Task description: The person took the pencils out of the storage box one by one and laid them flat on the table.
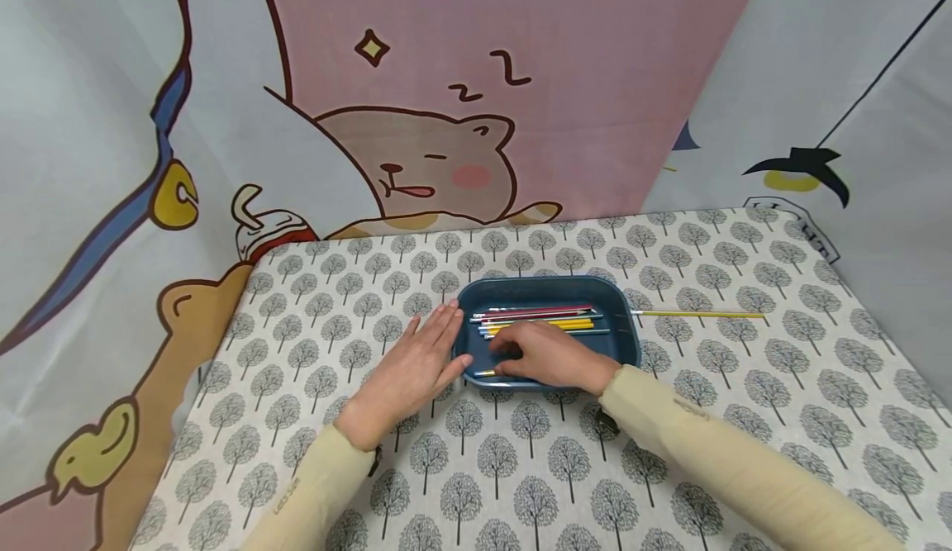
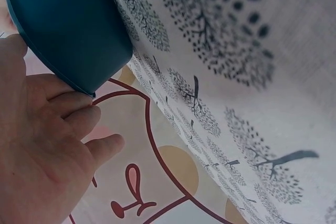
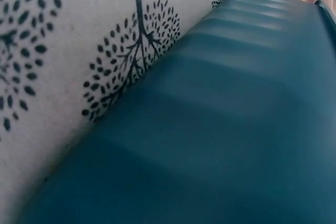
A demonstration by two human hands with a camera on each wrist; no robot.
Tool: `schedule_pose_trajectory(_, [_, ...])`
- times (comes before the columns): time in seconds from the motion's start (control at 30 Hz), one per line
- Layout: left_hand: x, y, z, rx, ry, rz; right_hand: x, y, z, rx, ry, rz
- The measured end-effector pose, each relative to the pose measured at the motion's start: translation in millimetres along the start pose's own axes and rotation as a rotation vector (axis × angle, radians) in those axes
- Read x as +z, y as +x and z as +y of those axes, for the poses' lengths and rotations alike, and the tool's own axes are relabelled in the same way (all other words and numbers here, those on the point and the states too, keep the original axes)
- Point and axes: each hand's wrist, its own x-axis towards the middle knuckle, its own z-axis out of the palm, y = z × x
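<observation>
A dark blue-green plastic basin (image 1: pixel 623 328) stands on the table. Inside it lie several pencils (image 1: pixel 543 320), among them red, yellow and dark ones, roughly side by side. My left hand (image 1: pixel 416 361) rests at the basin's left end, fingers straight; the left wrist view has its fingers (image 2: pixel 79 106) along the rim. My right hand (image 1: pixel 546 353) reaches over the front rim into the basin, its curled thumb and fingers pinching a pencil (image 1: pixel 485 373) near the front wall. Only that pencil's end shows; the rest is hidden under the hand. The right wrist view shows just the basin's outer wall (image 3: pixel 220 103).
A yellow pencil (image 1: pixel 699 314) lies on the tree-patterned tablecloth (image 1: pixel 461 468), its near end by the basin's right rim. Behind the table and at its sides hangs a cartoon-printed curtain (image 1: pixel 580 105).
</observation>
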Motion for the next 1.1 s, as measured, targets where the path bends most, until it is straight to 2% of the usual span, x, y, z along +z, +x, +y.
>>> schedule_pose_trajectory(0.33, [-0.5,-1.1,1.0,-0.004,0.008,-0.006,0.6,4.9,0.9,0.011,-0.011,-0.039])
schedule_pose_trajectory(0.73, [-1.9,-1.8,1.9,-0.021,-0.012,-0.031,0.9,9.6,6.5,-0.079,-0.063,-0.092])
schedule_pose_trajectory(0.97, [-1.6,-1.5,1.4,-0.009,-0.019,-0.01,0.0,9.3,6.9,-0.124,-0.086,-0.082])
schedule_pose_trajectory(1.1, [-1.0,-1.0,1.1,-0.012,-0.022,-0.016,0.4,9.0,6.7,-0.122,-0.094,-0.079])
